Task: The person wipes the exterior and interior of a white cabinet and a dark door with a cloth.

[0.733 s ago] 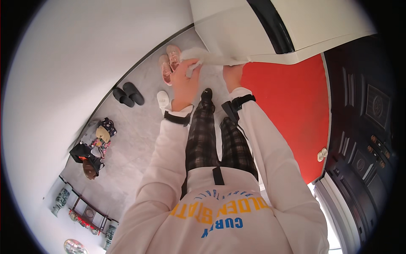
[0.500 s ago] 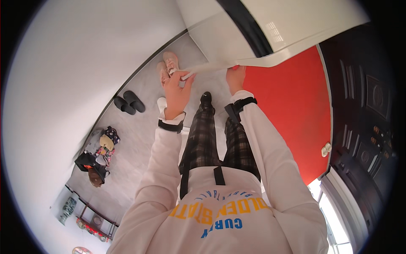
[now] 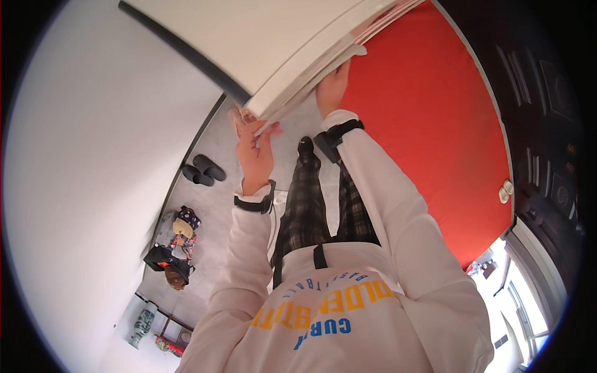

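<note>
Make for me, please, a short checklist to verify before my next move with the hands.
1. Left hand on the pale strip: ok, thumb and fingers close at its near end.
2. Right hand grip on the strip: cannot tell, fingers mostly hidden.
3. Strip free from the white boxy unit: cannot tell, they overlap in view.
4. Black slippers away from the visible foot: ok, off to the left.
5. Pink shoes fully visible: not ok, partly covered.

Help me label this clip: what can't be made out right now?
All in the head view:
Right hand: fingertips hidden by the pale strip, grip unclear.
Left hand: fingertips blurred, grip unclear.
Pink shoes: partly covered by the left hand and white cabinet.
White cabinet: cut off by the top edge.
</note>
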A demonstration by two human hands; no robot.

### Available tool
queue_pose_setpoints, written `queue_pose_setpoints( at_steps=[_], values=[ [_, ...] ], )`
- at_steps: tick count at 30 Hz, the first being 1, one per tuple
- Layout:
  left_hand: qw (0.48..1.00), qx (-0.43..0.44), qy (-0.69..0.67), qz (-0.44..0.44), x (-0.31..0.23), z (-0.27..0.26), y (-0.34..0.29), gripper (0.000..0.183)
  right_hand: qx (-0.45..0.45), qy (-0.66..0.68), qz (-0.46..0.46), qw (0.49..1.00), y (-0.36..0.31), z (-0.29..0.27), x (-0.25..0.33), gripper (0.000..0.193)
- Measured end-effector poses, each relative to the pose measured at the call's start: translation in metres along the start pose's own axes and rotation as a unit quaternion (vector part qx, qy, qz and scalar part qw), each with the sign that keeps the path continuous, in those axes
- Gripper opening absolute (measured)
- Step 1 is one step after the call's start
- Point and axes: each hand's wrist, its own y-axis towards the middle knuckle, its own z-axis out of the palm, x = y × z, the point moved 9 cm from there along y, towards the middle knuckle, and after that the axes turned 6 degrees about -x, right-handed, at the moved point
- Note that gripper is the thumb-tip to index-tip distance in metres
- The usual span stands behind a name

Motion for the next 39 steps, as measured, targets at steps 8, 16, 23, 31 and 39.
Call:
queue_pose_setpoints(
  at_steps=[8, 16, 23, 31, 39],
  values=[
    [1.0, -0.006, -0.007, -0.019, 0.001, -0.006, -0.003, 0.016, 0.146, -0.12, 0.228, 0.955, -0.07, 0.031, -0.086, 0.051],
    [0.99, 0.107, 0.082, 0.041, 0.013, 0.026, 0.003, 0.016, 0.209, -0.229, 0.157, 0.938, -0.07, 0.016, -0.181, 0.05],
    [0.949, 0.236, 0.148, 0.146, -0.006, 0.041, 0.008, 0.025, 0.082, -0.061, 0.266, 0.959, -0.074, 0.029, -0.131, 0.041],
    [0.969, 0.207, 0.124, 0.055, 0.002, 0.084, 0.009, 0.04, -0.066, 0.195, 0.355, 0.912, -0.016, 0.021, -0.151, 0.052],
    [0.964, 0.202, 0.163, -0.054, -0.002, 0.142, 0.035, 0.036, -0.018, 0.245, 0.356, 0.901, 0.071, 0.03, -0.111, 0.06]
  ],
)
